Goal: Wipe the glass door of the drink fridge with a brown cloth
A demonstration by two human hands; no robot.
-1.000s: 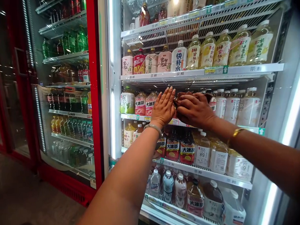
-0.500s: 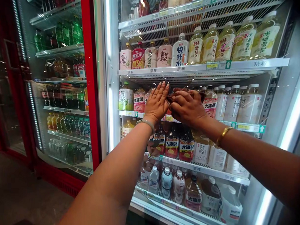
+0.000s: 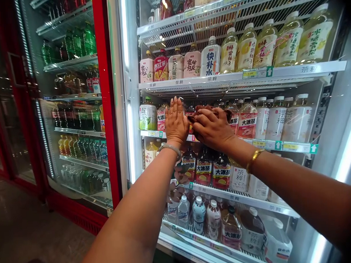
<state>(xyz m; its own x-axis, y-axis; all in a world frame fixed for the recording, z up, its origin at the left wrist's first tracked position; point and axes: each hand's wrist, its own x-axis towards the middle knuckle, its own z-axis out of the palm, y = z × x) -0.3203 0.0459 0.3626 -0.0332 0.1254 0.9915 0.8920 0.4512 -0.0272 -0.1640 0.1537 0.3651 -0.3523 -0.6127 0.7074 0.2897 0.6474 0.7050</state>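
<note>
My left hand (image 3: pixel 176 123) lies flat with its fingers stretched upward, palm toward the glass door of a lit drinks cooler; faint reflections show on the pane. Close beside it on the right, my right hand (image 3: pixel 211 126) is closed on a crumpled dark brown cloth (image 3: pixel 205 108), held up to the same glass. Part of the cloth is hidden beneath the fingers. Behind both hands stands a row of bottles, among them a peach-labelled iced tea bottle (image 3: pixel 247 119) and a green tea bottle (image 3: pixel 147 114).
Shelves of bottled drinks fill the cooler, with a white shelf edge (image 3: pixel 234 76) above my hands. To the left stands another cooler with a red door frame (image 3: pixel 107 111) and green bottles (image 3: pixel 89 38). A bright light strip (image 3: pixel 130 142) runs down the near cooler's left side.
My left hand has shifted left across the glass and points straighter up. My right hand and the cloth have also moved slightly left. The camera view has shifted a little.
</note>
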